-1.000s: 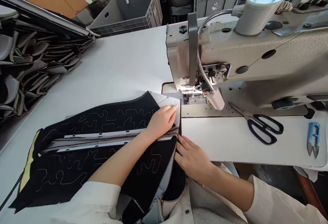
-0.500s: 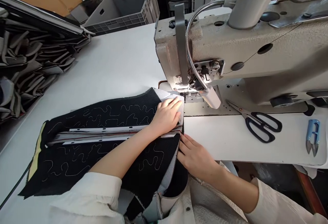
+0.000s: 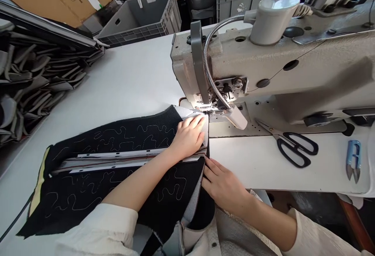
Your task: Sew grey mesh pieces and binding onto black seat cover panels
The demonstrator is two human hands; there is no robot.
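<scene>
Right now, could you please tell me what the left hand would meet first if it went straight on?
The left hand would probably meet the sewing machine near its needle area, though depth is unclear.

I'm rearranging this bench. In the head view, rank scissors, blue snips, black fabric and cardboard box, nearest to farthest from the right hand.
From the right hand:
1. Black fabric, against it, leftward.
2. Scissors, to its upper right.
3. Blue snips, farther right.
4. Cardboard box, far upper left.
</scene>
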